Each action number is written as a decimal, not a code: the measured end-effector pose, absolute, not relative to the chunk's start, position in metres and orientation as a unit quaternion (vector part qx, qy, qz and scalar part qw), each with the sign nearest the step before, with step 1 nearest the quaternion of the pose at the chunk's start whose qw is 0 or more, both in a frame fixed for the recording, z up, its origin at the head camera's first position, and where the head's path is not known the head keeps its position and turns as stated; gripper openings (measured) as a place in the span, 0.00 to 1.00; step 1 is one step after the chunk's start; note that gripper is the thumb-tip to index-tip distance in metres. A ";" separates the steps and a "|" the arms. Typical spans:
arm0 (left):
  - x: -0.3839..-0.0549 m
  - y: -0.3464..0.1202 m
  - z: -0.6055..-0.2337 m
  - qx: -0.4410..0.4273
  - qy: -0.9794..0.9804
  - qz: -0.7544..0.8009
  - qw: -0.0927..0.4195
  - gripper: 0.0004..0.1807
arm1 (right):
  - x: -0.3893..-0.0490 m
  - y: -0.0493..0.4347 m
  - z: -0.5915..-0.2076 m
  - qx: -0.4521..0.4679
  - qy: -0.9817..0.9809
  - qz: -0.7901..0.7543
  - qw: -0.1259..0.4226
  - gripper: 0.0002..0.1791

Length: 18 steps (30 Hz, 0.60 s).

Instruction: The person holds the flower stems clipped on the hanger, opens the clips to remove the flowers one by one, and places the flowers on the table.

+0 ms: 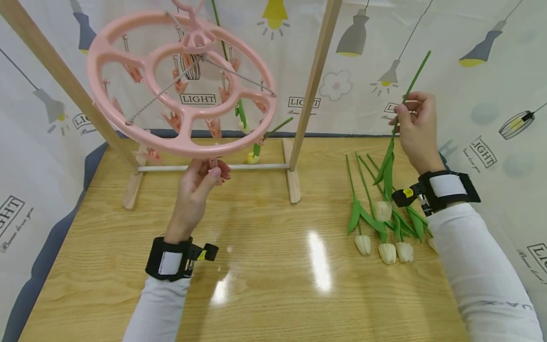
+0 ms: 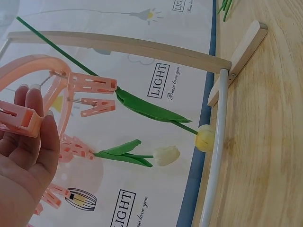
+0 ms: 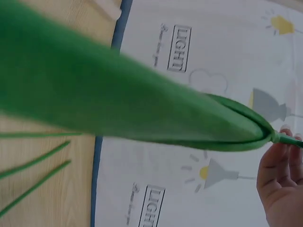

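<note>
A pink round drying hanger [image 1: 188,147] with clothespins hangs from a wooden frame. My left hand [image 1: 192,197] pinches one clothespin [image 2: 19,120] at the hanger's near rim. Off to the right, my right hand [image 1: 419,128] grips the green stem of a white artificial tulip [image 1: 383,211], its bloom hanging down. This tulip's leaf [image 3: 142,104] fills much of the right wrist view. Two tulips hang head-down from other clothespins: a yellowish one [image 2: 204,138] and a white one [image 2: 166,155] in the left wrist view.
Several white tulips [image 1: 387,253] lie on the wooden table [image 1: 273,285] below my right hand. The frame has wooden posts [image 1: 314,80], feet [image 1: 292,183] and a white crossbar [image 1: 260,166] low down. A printed curtain [image 1: 333,114] stands behind.
</note>
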<state>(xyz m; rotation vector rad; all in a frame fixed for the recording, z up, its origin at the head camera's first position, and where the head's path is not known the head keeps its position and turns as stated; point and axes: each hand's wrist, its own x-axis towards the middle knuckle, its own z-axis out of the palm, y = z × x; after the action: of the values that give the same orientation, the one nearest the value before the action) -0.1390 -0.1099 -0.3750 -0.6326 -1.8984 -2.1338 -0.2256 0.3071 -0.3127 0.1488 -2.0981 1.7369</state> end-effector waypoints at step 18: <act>-0.138 -0.112 -0.375 -0.223 -0.648 -0.720 0.108 0.05 | -0.220 0.386 -0.334 -0.074 -0.929 0.322 0.167 0.22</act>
<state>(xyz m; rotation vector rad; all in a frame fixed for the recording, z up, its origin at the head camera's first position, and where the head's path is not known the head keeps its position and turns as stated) -0.1381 -0.1121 -0.3752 -0.6560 -1.9069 -2.1187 -0.2197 0.3862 -0.3335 -0.2119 -2.6431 0.9157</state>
